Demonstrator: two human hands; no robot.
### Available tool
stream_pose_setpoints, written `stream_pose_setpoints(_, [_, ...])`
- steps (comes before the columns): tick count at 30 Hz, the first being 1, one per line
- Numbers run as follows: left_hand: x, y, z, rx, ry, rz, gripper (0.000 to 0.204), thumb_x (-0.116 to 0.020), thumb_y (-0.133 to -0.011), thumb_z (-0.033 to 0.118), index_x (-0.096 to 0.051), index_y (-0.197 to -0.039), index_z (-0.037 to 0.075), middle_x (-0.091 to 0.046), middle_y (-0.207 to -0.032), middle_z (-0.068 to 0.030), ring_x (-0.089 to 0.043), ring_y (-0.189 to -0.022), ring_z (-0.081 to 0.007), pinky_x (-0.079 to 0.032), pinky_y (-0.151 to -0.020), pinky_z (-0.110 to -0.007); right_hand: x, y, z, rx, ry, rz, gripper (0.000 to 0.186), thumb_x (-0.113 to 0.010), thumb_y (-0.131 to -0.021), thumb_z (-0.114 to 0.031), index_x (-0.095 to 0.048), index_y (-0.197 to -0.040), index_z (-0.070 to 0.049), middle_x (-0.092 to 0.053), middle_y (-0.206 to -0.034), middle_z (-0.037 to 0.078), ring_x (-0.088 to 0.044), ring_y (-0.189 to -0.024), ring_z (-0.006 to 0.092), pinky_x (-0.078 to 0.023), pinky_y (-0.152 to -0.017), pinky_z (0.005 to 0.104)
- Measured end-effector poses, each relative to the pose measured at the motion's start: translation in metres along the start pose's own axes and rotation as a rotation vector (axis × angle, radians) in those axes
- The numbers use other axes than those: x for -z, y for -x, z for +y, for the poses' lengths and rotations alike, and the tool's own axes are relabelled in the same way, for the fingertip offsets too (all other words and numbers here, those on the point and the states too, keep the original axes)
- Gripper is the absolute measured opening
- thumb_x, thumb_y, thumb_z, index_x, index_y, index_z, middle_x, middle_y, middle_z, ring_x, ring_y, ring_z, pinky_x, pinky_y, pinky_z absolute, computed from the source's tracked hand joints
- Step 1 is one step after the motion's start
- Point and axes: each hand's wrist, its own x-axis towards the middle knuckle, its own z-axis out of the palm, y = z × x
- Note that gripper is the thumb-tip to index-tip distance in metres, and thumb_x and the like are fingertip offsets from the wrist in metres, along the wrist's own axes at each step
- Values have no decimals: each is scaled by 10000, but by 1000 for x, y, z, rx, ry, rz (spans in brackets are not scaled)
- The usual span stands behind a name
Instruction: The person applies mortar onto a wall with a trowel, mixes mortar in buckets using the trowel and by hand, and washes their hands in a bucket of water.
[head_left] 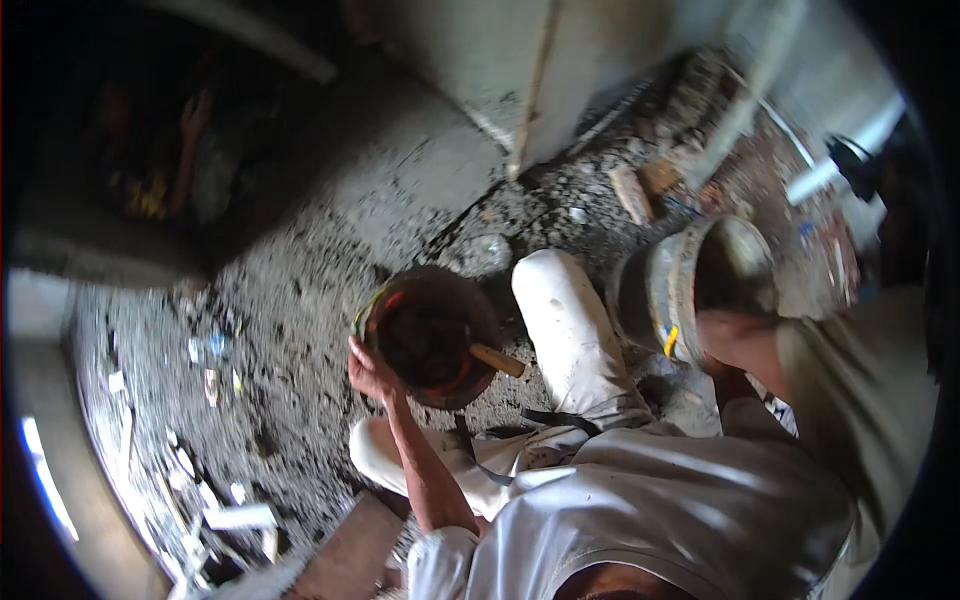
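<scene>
My left hand point(372, 373) grips the left rim of a dark round bucket point(480, 300) standing on the ground before my bent legs. A wooden-handled tool point(497, 360), perhaps a trowel, rests in it with its handle over the right rim; its head is unclear in the shadow. To the right, a grey mortar-smeared bucket point(690, 270) with a yellow handle grip point(671, 341) leans over. Another person's bare limb point(745, 342), from an olive garment, meets that bucket's rim. My right forearm point(733, 386) runs up below this limb, and my right hand is hidden.
Rubble and grit cover the ground point(300, 330). Wood and plastic scraps point(240, 517) lie at lower left, with a board point(350, 550) beside me. A thin pole point(535, 90) leans ahead, near brick pieces point(630, 193). Someone sits in shadow at upper left.
</scene>
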Motion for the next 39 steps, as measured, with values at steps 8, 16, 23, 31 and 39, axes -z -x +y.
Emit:
stream_pose_setpoints(8, [-12, -11, -2, -17, -153, 10, 563, -500, -901, 521, -685, -838, -7, -619, -655, -129, -483, -574, -224, -412, -603, -428, -42, 43, 32, -214, 617, 371, 210, -459, -888, -181, -545, -1030, -51, -548, -964, 66, -546, -851, 174, -455, -805, 315])
stream_pose_setpoints(16, [1, -10, 5, -2, -61, 19, 588, -535, -876, 540, -589, -695, -17, -484, -566, -70, -383, -561, -169, -351, -532, -374, -69, 48, 32, -197, 782, 447, 217, -478, -897, -197, -552, -1051, -63, -566, -1005, 70, -560, -878, 186, -462, -803, 324])
stream_pose_setpoints(23, [22, -36, -13, -3, -105, 27, 586, -503, -898, 522, -604, -705, -22, -548, -571, -132, -433, -524, -241, -379, -560, -419, -94, 65, 9, 601, 696, 604, 224, -494, -904, -211, -558, -1069, -73, -582, -1041, 73, -573, -902, 196, -469, -800, 331])
stream_pose_setpoints(31, [38, -55, -2, -37, 37, 20, 503, -557, -889, 465, -544, -709, -4, -554, -612, -143, -484, -563, -249, -413, -584, -394, -83, 63, 34, 1341, 1689, 483, 501, -489, -944, -334, -422, -1274, 36, -547, -1140, 101, -518, -1028, 196, -400, -893, 299])
stream_pose_setpoints(39, [0, -78, 24, -280, -533, -200, 434, -670, -825, 379, -502, -898, -14, -568, -767, -193, -565, -753, -398, -447, -651, -456, 26, 20, 28, 1312, 2995, 650, 307, -424, -978, -240, -568, -1193, -74, -645, -1050, 138, -631, -935, 261, -502, -778, 322])
